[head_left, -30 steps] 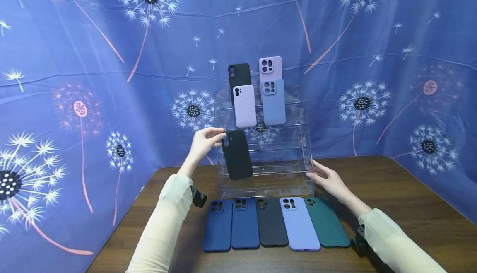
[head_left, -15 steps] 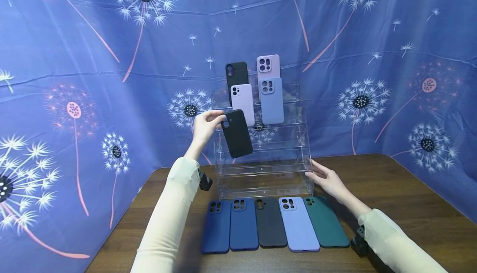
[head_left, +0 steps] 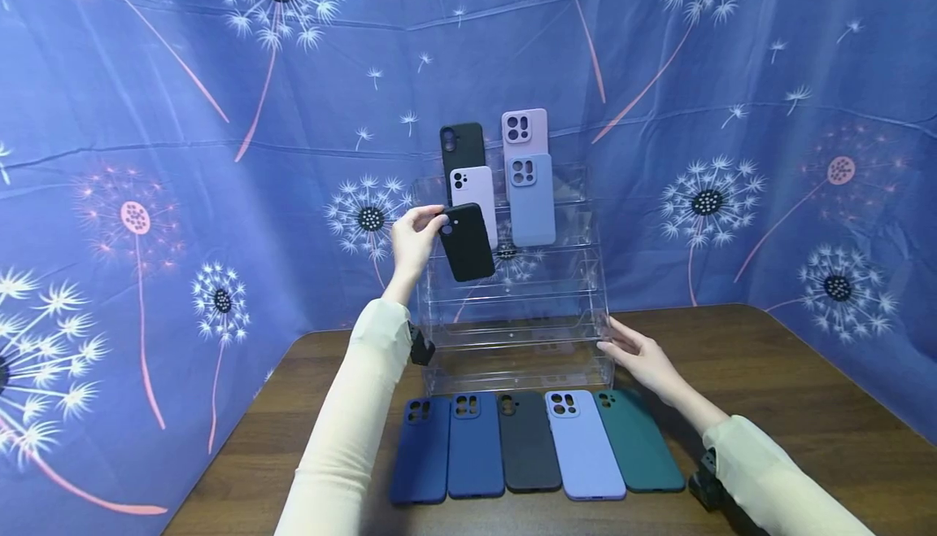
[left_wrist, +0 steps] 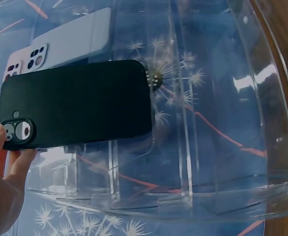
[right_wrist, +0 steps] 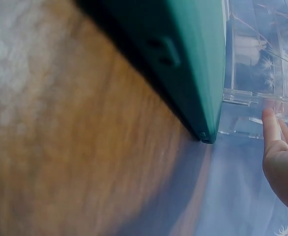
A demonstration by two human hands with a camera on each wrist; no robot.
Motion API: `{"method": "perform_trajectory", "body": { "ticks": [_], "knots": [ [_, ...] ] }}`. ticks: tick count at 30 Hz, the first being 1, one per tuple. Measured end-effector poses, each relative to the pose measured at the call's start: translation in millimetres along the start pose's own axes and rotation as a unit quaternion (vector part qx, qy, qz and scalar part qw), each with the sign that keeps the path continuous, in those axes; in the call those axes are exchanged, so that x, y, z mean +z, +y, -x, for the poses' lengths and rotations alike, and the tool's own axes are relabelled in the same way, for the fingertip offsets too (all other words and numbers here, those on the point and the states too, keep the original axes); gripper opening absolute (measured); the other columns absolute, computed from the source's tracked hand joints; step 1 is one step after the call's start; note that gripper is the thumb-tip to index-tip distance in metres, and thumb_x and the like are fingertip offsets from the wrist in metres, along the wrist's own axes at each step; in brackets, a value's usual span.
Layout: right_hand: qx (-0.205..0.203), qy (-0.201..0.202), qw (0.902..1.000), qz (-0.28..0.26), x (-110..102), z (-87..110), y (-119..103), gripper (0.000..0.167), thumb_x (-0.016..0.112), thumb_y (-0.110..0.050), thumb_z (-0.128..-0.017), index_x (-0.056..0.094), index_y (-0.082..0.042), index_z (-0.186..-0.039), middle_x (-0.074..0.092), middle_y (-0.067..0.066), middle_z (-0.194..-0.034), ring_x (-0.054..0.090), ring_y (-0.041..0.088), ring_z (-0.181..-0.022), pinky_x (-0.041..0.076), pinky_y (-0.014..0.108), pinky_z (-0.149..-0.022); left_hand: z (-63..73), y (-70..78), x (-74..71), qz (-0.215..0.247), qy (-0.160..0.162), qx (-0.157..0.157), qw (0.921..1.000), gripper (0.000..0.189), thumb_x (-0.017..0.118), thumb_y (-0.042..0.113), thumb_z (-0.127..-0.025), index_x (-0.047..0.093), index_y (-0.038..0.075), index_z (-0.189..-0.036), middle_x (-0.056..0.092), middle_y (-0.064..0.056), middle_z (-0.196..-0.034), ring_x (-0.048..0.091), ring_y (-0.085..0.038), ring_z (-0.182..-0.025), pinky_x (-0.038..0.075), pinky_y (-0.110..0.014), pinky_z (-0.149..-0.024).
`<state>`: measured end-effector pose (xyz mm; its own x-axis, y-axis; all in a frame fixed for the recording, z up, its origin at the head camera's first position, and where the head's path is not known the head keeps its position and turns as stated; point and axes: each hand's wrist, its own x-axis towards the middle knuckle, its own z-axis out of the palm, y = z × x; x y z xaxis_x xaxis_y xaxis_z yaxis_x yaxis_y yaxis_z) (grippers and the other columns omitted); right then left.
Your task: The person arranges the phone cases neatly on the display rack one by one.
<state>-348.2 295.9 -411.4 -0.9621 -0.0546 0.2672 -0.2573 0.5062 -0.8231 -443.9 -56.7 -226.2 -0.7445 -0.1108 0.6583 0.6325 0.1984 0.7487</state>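
My left hand (head_left: 413, 243) pinches a black phone case (head_left: 468, 245) by its camera-hole corner. The case tilts slightly in front of the clear tiered display stand (head_left: 512, 381), its top overlapping a pale lilac case (head_left: 472, 186). In the left wrist view, thumb and fingers hold the black case (left_wrist: 85, 105) beside its round lens openings. My right hand (head_left: 644, 359) holds the stand's lower right edge, thumb toward the front. The right wrist view shows that hand (right_wrist: 284, 164) at the clear plastic (right_wrist: 242, 97), its grip partly cut off by the frame.
On the stand's upper tiers lean another black case (head_left: 461, 141), a pink case (head_left: 525, 131) and a light blue case (head_left: 533, 206). Several cases lie in a row before the stand, from a dark blue case (head_left: 420, 455) to a green case (head_left: 644, 446), on a wooden table (head_left: 293, 406).
My left hand has lifted the black phone case from about the stand's middle tier up to the front of the lilac case. My right hand has stayed at the stand's edge.
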Motion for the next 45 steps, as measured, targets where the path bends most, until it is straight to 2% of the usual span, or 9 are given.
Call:
{"method": "perform_trajectory", "body": {
  "ticks": [1, 10, 14, 20, 23, 29, 35, 40, 45],
  "knots": [
    [0.0, -0.001, 1.0, 0.001, 0, 0.2, 0, 0.068, 0.055, -0.038, -0.094, 0.025, -0.012, -0.149, 0.043, 0.029, -0.139, 0.045, 0.042, -0.126, 0.047, 0.049, -0.095, -1.3, -5.8, 1.8, -0.002, 0.002, 0.002, 1.0, 0.021, 0.07, 0.01, -0.083, 0.07, 0.001, -0.102, 0.071, -0.017, -0.1, 0.069, -0.023, -0.089, 0.05, -0.013, -0.07],
    [-0.005, -0.008, 0.9999, -0.008, 9, 3.6, -3, 0.068, 0.055, -0.037, -0.094, 0.023, -0.012, -0.149, 0.043, 0.026, -0.14, 0.044, 0.041, -0.127, 0.046, 0.049, -0.096, 2.3, -13.0, 5.2, -0.002, -0.004, -0.029, 0.9996, 0.017, 0.068, 0.009, -0.085, 0.071, 0.001, -0.101, 0.071, -0.015, -0.102, 0.068, -0.023, -0.091, 0.054, -0.017, -0.071],
    [-0.005, -0.011, 0.9999, -0.012, 12, 4.7, -5, 0.069, 0.055, -0.038, -0.094, 0.023, -0.011, -0.149, 0.045, 0.025, -0.139, 0.045, 0.041, -0.126, 0.046, 0.049, -0.096, 4.4, -15.3, 4.6, -0.003, -0.007, -0.044, 0.999, 0.019, 0.066, 0.009, -0.087, 0.071, 0.001, -0.103, 0.069, -0.014, -0.107, 0.067, -0.023, -0.098, 0.055, -0.023, -0.08],
    [-0.001, -0.013, 0.9999, -0.005, 13, 5.1, -6, 0.07, 0.054, -0.04, -0.094, 0.023, -0.013, -0.15, 0.045, 0.025, -0.139, 0.045, 0.041, -0.126, 0.046, 0.05, -0.096, 8.5, -20.8, 1.0, -0.041, -0.026, -0.057, 0.9972, 0.027, 0.064, 0.007, -0.088, 0.066, 0.002, -0.114, 0.061, -0.01, -0.125, 0.059, -0.021, -0.116, 0.047, -0.028, -0.098],
    [-0.004, -0.016, 0.9998, -0.007, 13, 5.3, -5, 0.069, 0.054, -0.038, -0.094, 0.022, -0.012, -0.15, 0.044, 0.025, -0.139, 0.045, 0.041, -0.126, 0.046, 0.05, -0.096, 11.0, -24.1, -2.1, -0.05, -0.04, -0.056, 0.9964, 0.029, 0.062, 0.007, -0.089, 0.064, 0.002, -0.118, 0.059, -0.011, -0.127, 0.058, -0.023, -0.117, 0.046, -0.03, -0.1],
    [-0.01, -0.022, 0.9997, -0.003, 10, 5.2, -5, 0.068, 0.053, -0.038, -0.095, 0.021, -0.013, -0.15, 0.04, 0.027, -0.141, 0.041, 0.043, -0.128, 0.044, 0.052, -0.097, 15.1, -24.6, -10.2, -0.04, -0.045, -0.052, 0.9968, 0.03, 0.062, 0.008, -0.09, 0.062, 0.001, -0.119, 0.064, -0.016, -0.119, 0.062, -0.027, -0.11, 0.049, -0.033, -0.096],
    [-0.011, -0.022, 0.9997, -0.001, 7, 4.2, -4, 0.068, 0.053, -0.037, -0.095, 0.021, -0.013, -0.15, 0.04, 0.028, -0.141, 0.043, 0.043, -0.127, 0.046, 0.05, -0.096, 20.2, -23.9, -17.8, -0.038, -0.058, -0.052, 0.9962, 0.033, 0.062, 0.011, -0.09, 0.06, -0.001, -0.121, 0.064, -0.017, -0.118, 0.062, -0.029, -0.109, 0.05, -0.034, -0.094],
    [-0.007, -0.024, 0.9997, -0.004, 4, 3.6, -3, 0.069, 0.053, -0.038, -0.095, 0.019, -0.014, -0.15, 0.04, 0.028, -0.141, 0.044, 0.042, -0.126, 0.047, 0.049, -0.095, 27.8, -25.0, -22.3, -0.038, -0.075, -0.059, 0.9947, 0.033, 0.063, 0.013, -0.09, 0.061, 0.002, -0.12, 0.065, -0.017, -0.116, 0.064, -0.028, -0.106, 0.054, -0.032, -0.087],
    [-0.003, -0.027, 0.9996, -0.003, -3, 2.9, -4, 0.069, 0.051, -0.038, -0.096, 0.017, -0.014, -0.151, 0.038, 0.029, -0.142, 0.043, 0.043, -0.127, 0.045, 0.051, -0.096, 36.1, -27.2, -25.8, -0.021, -0.081, -0.06, 0.9947, 0.031, 0.063, 0.011, -0.089, 0.061, -0.001, -0.118, 0.066, -0.02, -0.114, 0.065, -0.031, -0.103, 0.056, -0.026, -0.078]
  ]
}}
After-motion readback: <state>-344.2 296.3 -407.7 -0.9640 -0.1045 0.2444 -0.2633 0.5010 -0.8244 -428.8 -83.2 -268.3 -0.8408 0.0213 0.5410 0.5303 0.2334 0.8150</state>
